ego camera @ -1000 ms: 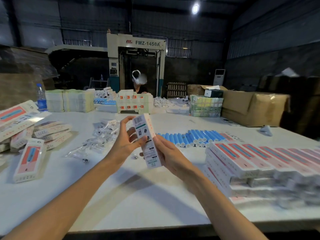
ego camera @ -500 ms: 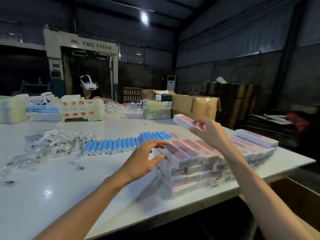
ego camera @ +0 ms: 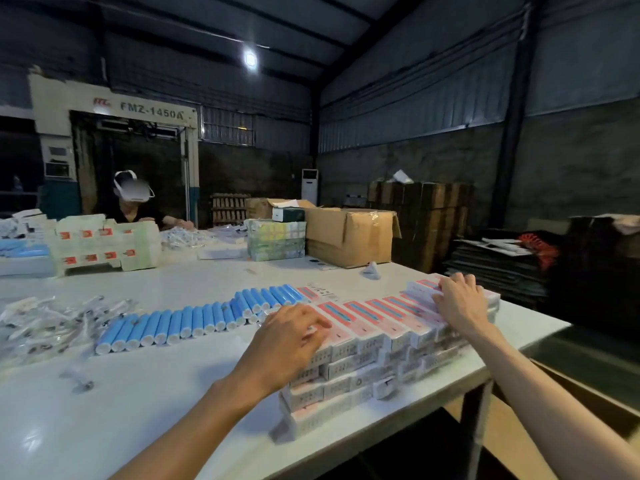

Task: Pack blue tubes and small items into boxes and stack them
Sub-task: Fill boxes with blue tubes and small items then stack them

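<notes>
- While a person stands at a dimly lit white tabletop, both hands rest on a stack of boxes. The boxes are pink and white, piled several layers deep at the near right corner.
- Left hand lies palm down on the top box at the left end. Its fingers are bent and pressing, not wrapped round anything.
- Right hand covers the top box at the far right end, fingers spread. Whether the tips grip its edge cannot be told.
- Blue tubes lie side by side in 1 long row just left of the stack. Small items in clear wrapping lie further left.
- Risk, as a judgement: the lower layers look ragged and sit close to the near edge of the tabletop. An uneven squeeze from the 2 hands could skew the pile and tip boxes off the edge. A knock could also set the tubes rolling.
- Containers: every box in the stack is closed, so contents are hidden. A brown carton at the far side stands with flaps open, but its inside is not visible.
- Another person works at the far left.
</notes>
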`<state>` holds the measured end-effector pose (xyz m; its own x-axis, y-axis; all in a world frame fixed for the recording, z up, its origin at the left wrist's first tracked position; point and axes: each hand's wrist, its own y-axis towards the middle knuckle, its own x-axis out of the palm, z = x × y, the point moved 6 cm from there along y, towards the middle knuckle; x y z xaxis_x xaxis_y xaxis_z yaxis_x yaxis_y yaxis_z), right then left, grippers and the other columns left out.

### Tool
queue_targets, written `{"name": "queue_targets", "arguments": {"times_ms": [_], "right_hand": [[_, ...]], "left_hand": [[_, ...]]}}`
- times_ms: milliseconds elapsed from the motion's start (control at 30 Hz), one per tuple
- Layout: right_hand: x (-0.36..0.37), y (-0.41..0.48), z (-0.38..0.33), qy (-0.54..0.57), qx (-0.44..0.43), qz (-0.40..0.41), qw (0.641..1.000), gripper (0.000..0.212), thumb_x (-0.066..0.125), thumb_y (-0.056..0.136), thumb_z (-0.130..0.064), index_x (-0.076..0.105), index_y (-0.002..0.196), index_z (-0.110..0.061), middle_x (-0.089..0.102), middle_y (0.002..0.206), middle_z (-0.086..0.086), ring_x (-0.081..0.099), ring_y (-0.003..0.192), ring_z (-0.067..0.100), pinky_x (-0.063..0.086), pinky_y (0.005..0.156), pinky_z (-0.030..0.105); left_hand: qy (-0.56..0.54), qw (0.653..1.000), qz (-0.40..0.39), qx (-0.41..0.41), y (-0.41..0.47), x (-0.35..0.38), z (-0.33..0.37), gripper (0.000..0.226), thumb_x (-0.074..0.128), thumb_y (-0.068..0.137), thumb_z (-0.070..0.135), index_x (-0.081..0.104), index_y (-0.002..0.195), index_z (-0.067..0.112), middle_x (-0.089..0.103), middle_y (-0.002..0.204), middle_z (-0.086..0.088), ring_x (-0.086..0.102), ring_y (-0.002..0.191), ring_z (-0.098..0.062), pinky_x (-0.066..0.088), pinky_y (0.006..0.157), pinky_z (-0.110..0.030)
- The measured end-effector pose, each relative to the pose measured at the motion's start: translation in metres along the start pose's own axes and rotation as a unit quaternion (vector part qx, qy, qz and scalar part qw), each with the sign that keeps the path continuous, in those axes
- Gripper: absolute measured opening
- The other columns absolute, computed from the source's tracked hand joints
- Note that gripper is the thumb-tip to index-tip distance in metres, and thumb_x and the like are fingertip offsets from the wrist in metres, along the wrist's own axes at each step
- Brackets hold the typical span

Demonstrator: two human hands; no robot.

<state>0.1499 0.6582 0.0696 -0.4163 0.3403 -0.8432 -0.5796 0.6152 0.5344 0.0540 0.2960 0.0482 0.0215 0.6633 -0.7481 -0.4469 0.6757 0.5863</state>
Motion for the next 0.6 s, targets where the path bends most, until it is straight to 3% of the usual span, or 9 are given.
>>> {"name": "queue_targets", "arguments": {"times_ms": [300, 400, 500, 600], "right_hand": [[-0.003, 0.014, 0.003, -0.028, -0.013, -0.009, 0.999, 0.031, 0.063, 0.102, -0.030, 0.062, 0.130, -0.017, 0.059, 0.131, 0.009, 0.051, 0.126, 0.031, 0.042, 0.104, 0.042], [-0.018, 0.009, -0.014, -0.022, -0.025, 0.026, 0.999, 0.028, 0.062, 0.102, -0.024, 0.063, 0.128, -0.014, 0.060, 0.128, 0.011, 0.052, 0.122, 0.033, 0.043, 0.099, 0.042], [-0.044, -0.004, -0.063, 0.105, -0.055, 0.080, 0.990, 0.025, 0.062, 0.102, -0.016, 0.064, 0.126, -0.009, 0.064, 0.121, 0.013, 0.055, 0.113, 0.034, 0.046, 0.091, 0.043], [-0.074, -0.028, -0.138, 0.289, -0.102, 0.092, 0.947, 0.012, 0.061, 0.102, -0.012, 0.067, 0.112, -0.010, 0.066, 0.106, 0.007, 0.058, 0.100, 0.026, 0.053, 0.085, 0.041]], "left_hand": [[-0.014, 1.000, -0.017, -0.023, 0.006, 0.007, -0.003, 0.021, 0.057, 0.106, 0.046, 0.073, 0.116, 0.037, 0.065, 0.122, 0.026, 0.056, 0.114, 0.004, 0.053, 0.102, -0.032], [-0.034, 0.999, -0.005, -0.033, 0.004, 0.003, -0.012, 0.018, 0.058, 0.106, 0.046, 0.073, 0.114, 0.041, 0.064, 0.121, 0.027, 0.055, 0.113, 0.005, 0.057, 0.094, -0.030], [-0.011, 0.999, 0.000, -0.042, 0.001, -0.005, -0.021, 0.017, 0.057, 0.106, 0.044, 0.072, 0.114, 0.044, 0.063, 0.119, 0.024, 0.055, 0.112, 0.002, 0.056, 0.088, -0.028], [0.010, 0.999, 0.022, -0.047, -0.009, -0.022, -0.032, 0.015, 0.057, 0.105, 0.042, 0.071, 0.112, 0.042, 0.064, 0.115, 0.022, 0.055, 0.110, 0.000, 0.054, 0.088, -0.031]]}}
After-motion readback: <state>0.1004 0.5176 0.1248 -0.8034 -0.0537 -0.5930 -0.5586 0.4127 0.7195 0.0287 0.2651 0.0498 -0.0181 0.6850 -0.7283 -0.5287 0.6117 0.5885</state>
